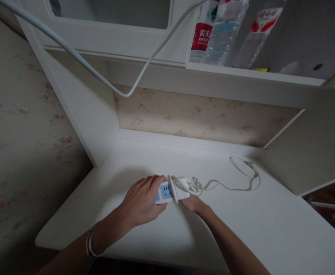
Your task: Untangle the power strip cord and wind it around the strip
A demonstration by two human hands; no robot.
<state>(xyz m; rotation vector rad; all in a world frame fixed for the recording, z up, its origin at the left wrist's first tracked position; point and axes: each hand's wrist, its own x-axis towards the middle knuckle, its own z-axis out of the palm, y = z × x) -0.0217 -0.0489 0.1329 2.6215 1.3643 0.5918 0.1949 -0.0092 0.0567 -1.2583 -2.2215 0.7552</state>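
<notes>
A white power strip [166,192] with blue socket faces is held over the desk, between my two hands. My left hand [144,198] wraps round its left end, fingers over the top and thumb along the near side. At the other end, my right hand [191,202] grips from below, its fingers mostly hidden under the strip. A pale cord [196,187] is wound round the strip's right part in loose loops. From there it trails right across the desk to a loop near the back right, where its end looks like a plug [249,163].
The white desk [104,198] runs back to a low ledge and flowered wallpaper. Above it, a shelf holds several plastic bottles [223,34]. A thick white cable [127,93] hangs low across the upper view. Side panels [313,133] bound the desk.
</notes>
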